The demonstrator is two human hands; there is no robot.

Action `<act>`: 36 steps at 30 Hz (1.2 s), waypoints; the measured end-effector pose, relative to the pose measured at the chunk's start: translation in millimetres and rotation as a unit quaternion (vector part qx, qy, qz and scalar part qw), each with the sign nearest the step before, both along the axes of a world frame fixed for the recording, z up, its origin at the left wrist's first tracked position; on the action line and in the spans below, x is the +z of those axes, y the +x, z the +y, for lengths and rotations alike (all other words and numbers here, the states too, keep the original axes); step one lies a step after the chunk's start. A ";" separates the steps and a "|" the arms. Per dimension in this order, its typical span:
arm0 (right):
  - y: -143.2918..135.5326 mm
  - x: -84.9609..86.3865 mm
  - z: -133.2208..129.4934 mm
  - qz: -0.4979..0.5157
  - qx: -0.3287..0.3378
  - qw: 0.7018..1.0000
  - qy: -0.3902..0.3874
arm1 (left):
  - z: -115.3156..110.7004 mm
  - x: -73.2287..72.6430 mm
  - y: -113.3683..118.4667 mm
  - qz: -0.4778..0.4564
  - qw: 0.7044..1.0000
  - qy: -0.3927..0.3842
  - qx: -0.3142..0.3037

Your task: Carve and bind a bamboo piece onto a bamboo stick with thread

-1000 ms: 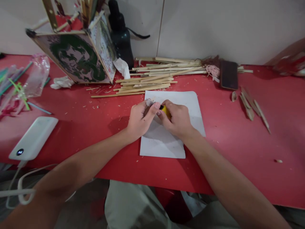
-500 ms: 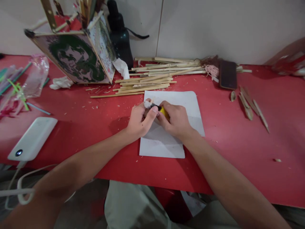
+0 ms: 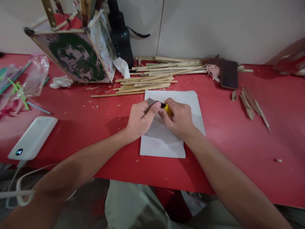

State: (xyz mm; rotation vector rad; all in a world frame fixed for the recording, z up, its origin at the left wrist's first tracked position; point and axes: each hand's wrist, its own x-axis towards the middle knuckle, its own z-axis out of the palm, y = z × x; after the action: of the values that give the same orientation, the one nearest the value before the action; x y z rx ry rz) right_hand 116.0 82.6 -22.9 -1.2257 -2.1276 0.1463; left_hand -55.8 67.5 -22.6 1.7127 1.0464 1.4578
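Above a white sheet point(image 3: 164, 143) on the red table, my two hands nearly meet. My right hand point(image 3: 178, 116) is wrapped round a yellow and black tool point(image 3: 168, 110), whose dark end points left toward my other thumb. My left hand point(image 3: 141, 117) is closed, its thumb pressed near the dark end. A small greyish piece point(image 3: 151, 101) shows at its fingertips, but what it grips is mostly hidden by the fingers.
Thin sticks point(image 3: 147, 84) lie behind the sheet, beside a phone point(image 3: 229, 74). A dragon-picture box point(image 3: 76, 57) and black bottle point(image 3: 120, 38) stand at the back left. A white power bank point(image 3: 33, 138) lies left; small carved pieces point(image 3: 247, 106) lie right.
My right hand and the yellow tool have shifted slightly right. My left thumb has moved a little right and up, and the pale piece at my left fingertips now looks greyer and differently angled.
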 end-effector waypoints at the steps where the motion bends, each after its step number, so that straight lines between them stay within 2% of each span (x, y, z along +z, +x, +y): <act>1: -0.3 -0.8 0.2 0.000 -0.008 1.000 0.011 | 0.2 0.3 -0.2 0.002 1.000 0.000 0.004; 7: -1.5 -2.4 0.4 0.018 -0.020 0.999 0.024 | 2.8 -4.4 -0.9 0.013 0.999 -0.007 0.030; 13: -0.1 0.7 0.6 0.031 0.025 0.998 -0.040 | -0.1 -9.4 -0.7 0.058 0.998 -0.012 0.024; 19: -0.8 4.1 -0.6 0.018 0.065 0.993 -0.093 | -2.2 -9.9 -0.6 0.059 0.998 -0.009 0.001; 23: -2.1 4.2 -1.0 -0.009 0.039 0.996 -0.085 | 1.2 -9.0 -1.0 0.062 0.998 0.004 0.010; 29: -2.8 2.7 0.0 -0.026 -0.025 0.999 -0.027 | 4.9 -1.7 -0.7 0.026 0.999 -0.005 0.019; 33: -2.7 1.7 0.4 -0.015 -0.039 0.999 -0.026 | 5.0 -2.0 -2.2 0.014 1.000 -0.012 0.016; 36: -2.2 2.5 0.1 0.008 -0.017 0.999 -0.051 | 4.8 -7.2 -2.9 0.006 1.000 -0.019 0.012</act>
State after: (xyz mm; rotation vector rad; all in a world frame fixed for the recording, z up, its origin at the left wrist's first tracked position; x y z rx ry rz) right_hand 113.7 82.7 -20.4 -1.3133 -2.1079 0.2511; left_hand -58.7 72.4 -29.8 1.6899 1.0976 1.4355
